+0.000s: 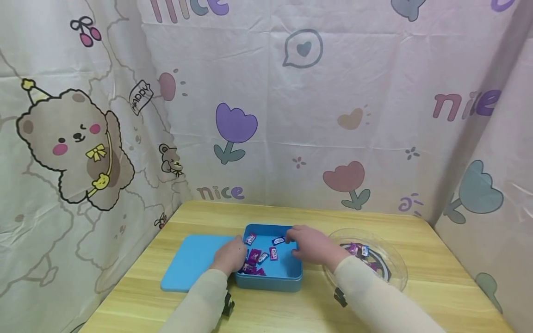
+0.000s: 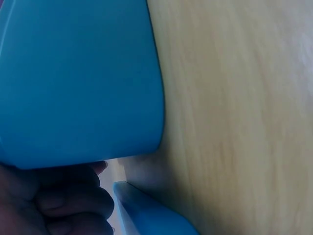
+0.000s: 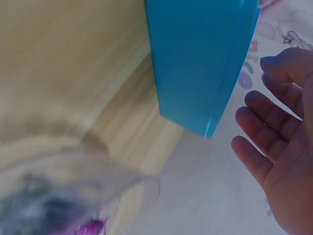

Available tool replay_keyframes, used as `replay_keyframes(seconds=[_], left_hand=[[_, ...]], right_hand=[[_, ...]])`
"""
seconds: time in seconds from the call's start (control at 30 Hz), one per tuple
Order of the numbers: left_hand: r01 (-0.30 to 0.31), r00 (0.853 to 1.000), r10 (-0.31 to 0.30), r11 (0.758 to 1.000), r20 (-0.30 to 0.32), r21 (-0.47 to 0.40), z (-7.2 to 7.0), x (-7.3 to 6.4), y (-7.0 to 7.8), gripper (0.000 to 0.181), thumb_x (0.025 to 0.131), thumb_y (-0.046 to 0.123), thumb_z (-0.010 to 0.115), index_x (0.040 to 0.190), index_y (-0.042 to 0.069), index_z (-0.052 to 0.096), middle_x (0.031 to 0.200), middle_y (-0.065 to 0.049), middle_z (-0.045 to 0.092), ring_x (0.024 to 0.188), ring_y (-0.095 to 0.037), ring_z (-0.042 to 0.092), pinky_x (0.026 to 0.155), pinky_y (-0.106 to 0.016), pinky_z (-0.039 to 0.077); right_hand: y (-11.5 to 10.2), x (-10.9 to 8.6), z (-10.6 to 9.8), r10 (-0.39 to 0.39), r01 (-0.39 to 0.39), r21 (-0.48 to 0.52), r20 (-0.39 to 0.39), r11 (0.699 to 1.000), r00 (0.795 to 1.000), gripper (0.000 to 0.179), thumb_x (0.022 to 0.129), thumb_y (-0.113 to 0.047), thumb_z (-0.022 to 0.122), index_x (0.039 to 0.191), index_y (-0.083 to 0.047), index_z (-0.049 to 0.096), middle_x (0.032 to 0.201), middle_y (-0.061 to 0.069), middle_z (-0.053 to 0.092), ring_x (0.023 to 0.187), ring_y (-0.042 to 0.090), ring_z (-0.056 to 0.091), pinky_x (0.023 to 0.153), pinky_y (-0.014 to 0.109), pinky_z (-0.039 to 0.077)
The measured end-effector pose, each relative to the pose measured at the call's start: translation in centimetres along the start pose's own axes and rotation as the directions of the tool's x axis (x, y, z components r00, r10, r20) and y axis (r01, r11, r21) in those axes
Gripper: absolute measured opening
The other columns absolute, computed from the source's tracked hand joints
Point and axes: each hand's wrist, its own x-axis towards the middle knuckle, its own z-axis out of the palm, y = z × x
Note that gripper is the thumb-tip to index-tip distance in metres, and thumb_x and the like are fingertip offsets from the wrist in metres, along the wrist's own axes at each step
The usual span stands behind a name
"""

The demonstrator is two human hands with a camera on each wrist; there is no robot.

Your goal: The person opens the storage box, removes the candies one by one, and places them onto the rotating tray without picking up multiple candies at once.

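A blue rectangular tin box [image 1: 269,283] stands on the table with several small purple, pink and blue wrapped candies [image 1: 255,255] scattered inside. My left hand [image 1: 231,255] grips the box at its left wall; in the left wrist view the curled fingers [image 2: 73,200] lie against the box's side [image 2: 80,83]. Over the box's right rim hovers my right hand [image 1: 310,245], fingers loosely bent. The right wrist view shows this hand [image 3: 283,122] apart from the box wall [image 3: 198,63], with nothing visible in its fingers.
Left of the box lies a flat light-blue lid [image 1: 193,263]. A clear round dish [image 1: 397,273] with a few wrapped candies [image 1: 365,250] stands at the right, under my right forearm. Patterned cloth [image 1: 266,92] hangs behind the wooden table [image 1: 266,314] and at both sides.
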Motion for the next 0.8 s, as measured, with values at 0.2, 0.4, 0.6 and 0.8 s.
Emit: replay_keyframes(seconds=[0.2,0.4,0.6,0.8], left_hand=[[-0.002,1.000,0.002,1.000,0.000,-0.008,0.1,0.1,0.0,0.053,0.104,0.018,0.038,0.149,-0.010,0.038,0.143,-0.027,0.052,0.131,-0.041,0.050,0.107,-0.060,0.040],[0.000,1.000,0.000,1.000,-0.002,-0.006,0.1,0.1,-0.2,0.053,0.103,0.017,0.039,0.148,-0.010,0.039,0.142,-0.026,0.053,0.130,-0.041,0.051,0.106,-0.060,0.041],[-0.007,1.000,0.007,1.000,-0.003,0.005,0.1,0.1,-0.2,0.052,0.104,0.017,0.039,0.148,-0.011,0.040,0.140,-0.027,0.055,0.129,-0.041,0.052,0.106,-0.059,0.042],[-0.017,1.000,0.017,1.000,-0.009,0.001,0.2,0.1,-0.3,0.051,0.104,0.018,0.039,0.147,-0.010,0.040,0.139,-0.026,0.055,0.127,-0.040,0.054,0.105,-0.059,0.043]], right_hand=[[-1.4,1.1,1.0,0.002,-0.002,0.004,0.039,1.000,0.999,0.030,0.091,-0.020,0.075,0.120,-0.021,0.070,0.115,-0.003,0.065,0.106,0.018,0.063,0.090,0.038,0.056],[-2.1,2.3,2.4,0.010,-0.009,-0.014,0.069,1.000,0.998,0.036,0.092,-0.021,0.074,0.128,-0.023,0.068,0.119,-0.001,0.064,0.106,0.016,0.063,0.092,0.037,0.056],[-2.5,3.3,3.6,0.012,-0.009,-0.034,0.106,0.999,0.994,0.038,0.092,-0.024,0.075,0.130,-0.022,0.068,0.114,-0.003,0.062,0.103,0.015,0.062,0.092,0.039,0.056],[-2.6,3.8,4.6,0.040,-0.027,-0.083,0.162,0.996,0.986,0.038,0.093,-0.025,0.073,0.131,-0.024,0.068,0.118,-0.004,0.063,0.110,0.018,0.062,0.097,0.043,0.053]])
